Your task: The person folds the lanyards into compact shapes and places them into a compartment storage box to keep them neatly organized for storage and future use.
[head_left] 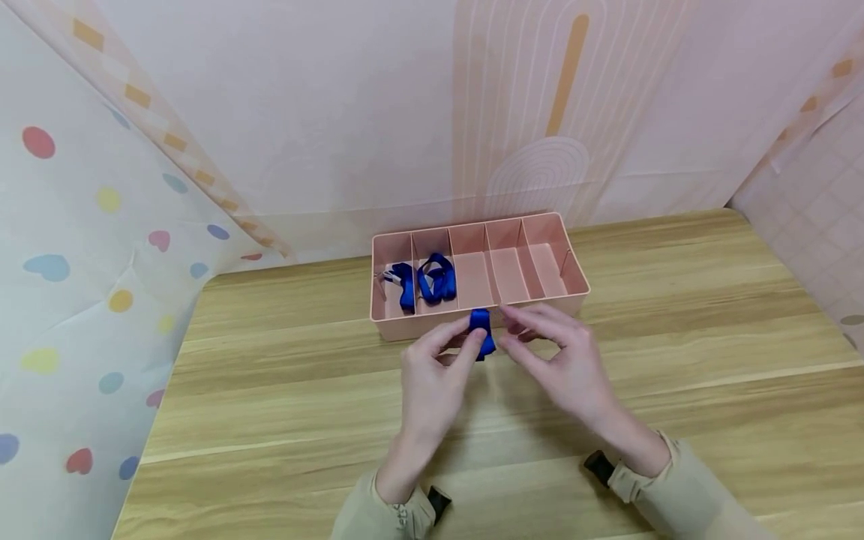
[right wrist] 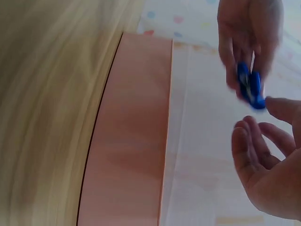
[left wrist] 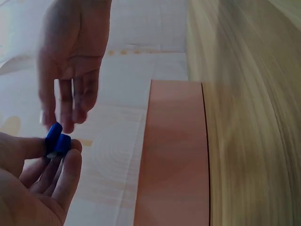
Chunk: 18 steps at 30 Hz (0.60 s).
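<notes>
A folded blue ribbon-like strap is pinched between the thumb and fingers of my left hand, just in front of the pink box. My right hand is held beside it with thumb and fingers apart and nothing between them. In the right wrist view its thumb comes close to the strap; whether they touch I cannot tell. Inside the box's leftmost compartment lies a blue strap with a pale end piece. Another coiled blue strap fills the second compartment.
The box stands near the back of the wood-grain table, and its three right compartments show bare floors. Behind the table hangs a pale patterned backdrop; a sheet with coloured dots borders the left side.
</notes>
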### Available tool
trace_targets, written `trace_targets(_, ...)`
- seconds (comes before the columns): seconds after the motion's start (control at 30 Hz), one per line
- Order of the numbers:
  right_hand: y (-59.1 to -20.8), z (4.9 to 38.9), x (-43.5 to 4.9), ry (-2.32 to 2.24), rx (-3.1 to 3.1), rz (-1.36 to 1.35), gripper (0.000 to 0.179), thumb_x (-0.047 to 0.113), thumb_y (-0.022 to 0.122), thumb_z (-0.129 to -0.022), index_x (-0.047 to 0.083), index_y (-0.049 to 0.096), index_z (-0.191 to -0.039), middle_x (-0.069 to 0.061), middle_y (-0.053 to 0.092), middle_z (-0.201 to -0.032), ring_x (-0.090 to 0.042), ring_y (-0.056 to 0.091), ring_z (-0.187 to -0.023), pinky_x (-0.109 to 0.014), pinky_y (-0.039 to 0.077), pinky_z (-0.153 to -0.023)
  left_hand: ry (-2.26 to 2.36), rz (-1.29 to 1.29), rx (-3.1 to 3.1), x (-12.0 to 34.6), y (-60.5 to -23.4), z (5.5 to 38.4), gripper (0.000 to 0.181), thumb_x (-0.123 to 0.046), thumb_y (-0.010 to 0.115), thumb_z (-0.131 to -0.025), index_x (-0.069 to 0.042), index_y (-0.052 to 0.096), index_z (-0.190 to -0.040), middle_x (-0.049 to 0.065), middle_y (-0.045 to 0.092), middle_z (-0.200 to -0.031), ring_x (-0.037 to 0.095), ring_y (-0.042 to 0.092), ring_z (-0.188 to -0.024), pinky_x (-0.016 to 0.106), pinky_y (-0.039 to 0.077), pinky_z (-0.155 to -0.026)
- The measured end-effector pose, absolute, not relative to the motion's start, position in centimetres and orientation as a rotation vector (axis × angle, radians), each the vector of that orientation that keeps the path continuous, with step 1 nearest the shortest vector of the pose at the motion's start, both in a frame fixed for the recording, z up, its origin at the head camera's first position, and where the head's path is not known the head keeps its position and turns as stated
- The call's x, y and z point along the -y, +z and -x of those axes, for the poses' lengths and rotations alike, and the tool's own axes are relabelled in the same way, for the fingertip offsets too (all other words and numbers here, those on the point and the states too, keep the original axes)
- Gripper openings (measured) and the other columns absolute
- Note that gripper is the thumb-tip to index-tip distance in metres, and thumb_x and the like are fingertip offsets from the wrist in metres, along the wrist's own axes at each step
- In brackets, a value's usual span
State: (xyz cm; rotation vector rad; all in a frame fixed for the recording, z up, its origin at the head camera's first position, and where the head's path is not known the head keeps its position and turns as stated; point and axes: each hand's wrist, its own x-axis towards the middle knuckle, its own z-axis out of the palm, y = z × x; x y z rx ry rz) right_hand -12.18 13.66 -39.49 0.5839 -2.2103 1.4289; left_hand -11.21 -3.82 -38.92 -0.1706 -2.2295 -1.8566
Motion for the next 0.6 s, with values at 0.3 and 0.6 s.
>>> trace_targets(0.3, -39.4, 16.0, -18.7, 1.441, 2.259, -0.233, 0.032, -0.009, 0.071, -0.093, -0.011, 0.071, -0.125, -0.031, 0.074, -0.114, 0.019, 0.060, -0.093, -0.002, 0.053, -0.081, -1.962, 0.058, 2.079, 5.3, -38.6, 12.1, 0.025, -0.001, 0.075, -0.095, 0.003, 0.070, -0.120, 0.025, 0.079, -0.106, -0.002, 0.071, -0.083, 0.016, 0.061, -0.068)
trace_targets(0.6, -40.9, 18.2, -22.0, 1.377, 2.451, -0.053, 0.033, 0.005, 0.069, -0.100, -0.008, 0.069, -0.130, -0.030, 0.071, -0.126, 0.026, 0.052, -0.091, 0.005, 0.046, -0.077, -1.958, 0.016, 2.039, 6.3, -38.5, 12.7, 0.028, 0.000, 0.075, -0.094, 0.004, 0.072, -0.122, 0.028, 0.078, -0.109, -0.003, 0.071, -0.084, 0.019, 0.063, -0.068)
